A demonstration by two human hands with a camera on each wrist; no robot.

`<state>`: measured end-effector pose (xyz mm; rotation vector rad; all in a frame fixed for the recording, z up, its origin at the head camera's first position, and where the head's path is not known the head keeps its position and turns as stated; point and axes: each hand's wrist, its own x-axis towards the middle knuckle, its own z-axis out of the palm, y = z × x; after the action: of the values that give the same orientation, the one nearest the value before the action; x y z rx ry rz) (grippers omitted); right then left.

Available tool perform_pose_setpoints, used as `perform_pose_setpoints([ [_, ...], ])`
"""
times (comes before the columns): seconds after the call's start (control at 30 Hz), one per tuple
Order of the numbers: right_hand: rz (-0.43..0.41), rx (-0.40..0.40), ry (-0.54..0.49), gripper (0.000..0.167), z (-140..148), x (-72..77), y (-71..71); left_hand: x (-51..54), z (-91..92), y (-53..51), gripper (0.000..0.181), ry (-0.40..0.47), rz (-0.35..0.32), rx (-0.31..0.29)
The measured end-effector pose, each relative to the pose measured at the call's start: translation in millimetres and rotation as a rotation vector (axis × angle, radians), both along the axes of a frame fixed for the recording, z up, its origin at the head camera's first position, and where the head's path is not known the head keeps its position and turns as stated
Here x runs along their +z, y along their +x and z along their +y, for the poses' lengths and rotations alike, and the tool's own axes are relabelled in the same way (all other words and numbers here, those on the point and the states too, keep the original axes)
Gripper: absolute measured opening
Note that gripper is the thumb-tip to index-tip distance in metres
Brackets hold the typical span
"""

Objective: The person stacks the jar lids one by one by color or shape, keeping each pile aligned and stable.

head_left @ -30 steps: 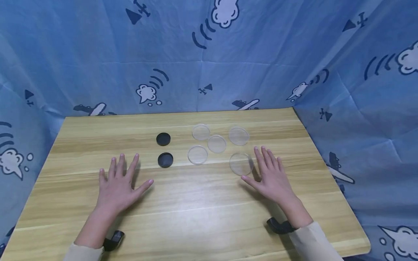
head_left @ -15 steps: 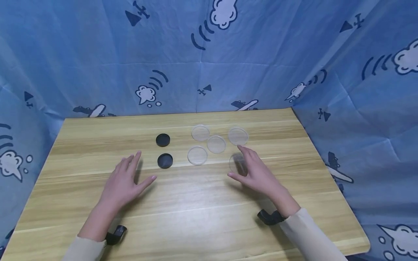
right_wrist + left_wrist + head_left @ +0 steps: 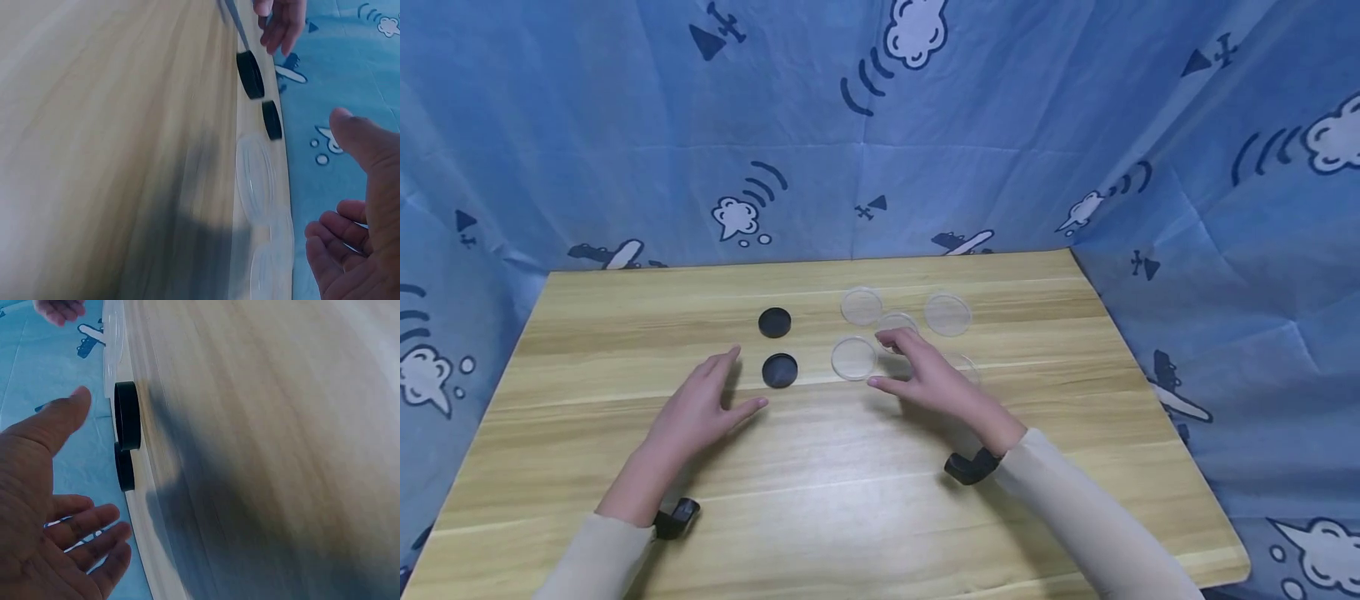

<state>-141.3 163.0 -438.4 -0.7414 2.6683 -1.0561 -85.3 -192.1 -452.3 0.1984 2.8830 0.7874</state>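
Note:
Two shallow round black lids lie on the table left of centre: a nearer black lid and a farther black lid. My left hand hovers just left of the nearer one, thumb and fingers apart, holding nothing. Right of the black lids lie several clear round discs with thin rims, among them a front-left clear disc and a back-right clear disc. Over this group hangs my right hand, bent but holding nothing. It partly hides the middle clear disc and the front-right clear disc.
The wooden table ends at the back and right against a blue curtain with printed planes and clouds. A black strap mount sits on each wrist, such as the right wrist mount.
My right hand has swept left from beside the front-right disc to above the middle ones. My left hand has turned and shifted slightly right, toward the black lids. The lids and discs stay put.

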Motion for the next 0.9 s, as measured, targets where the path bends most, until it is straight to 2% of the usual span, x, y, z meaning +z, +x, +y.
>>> perform_pose_setpoints([
  [0.1, -0.013, 0.026, -0.029, 0.066, -15.0, -2.1, -7.2, -1.0, 1.1, -2.9, 0.091, 0.027, -0.011, -0.014],
  [0.27, -0.045, 0.076, -0.056, 0.062, -40.8, -3.4, -16.3, -3.7, 3.4, -8.2, 0.083, 0.065, 0.014, -0.055],
  [0.43, -0.055, 0.134, -0.064, 0.059, -64.3, -6.2, -21.4, -4.1, 6.5, -14.2, 0.078, 0.072, 0.02, -0.073],
  [0.7, -0.041, 0.171, 0.031, 0.06, -94.2, -13.3, -20.8, -5.2, 11.8, -22.8, 0.072, 0.097, 0.066, -0.147],
  [0.9, -0.019, 0.217, 0.111, 0.06, -117.8, -12.8, -19.3, -3.3, 12.2, -24.4, 0.073, 0.068, 0.04, -0.133],
])
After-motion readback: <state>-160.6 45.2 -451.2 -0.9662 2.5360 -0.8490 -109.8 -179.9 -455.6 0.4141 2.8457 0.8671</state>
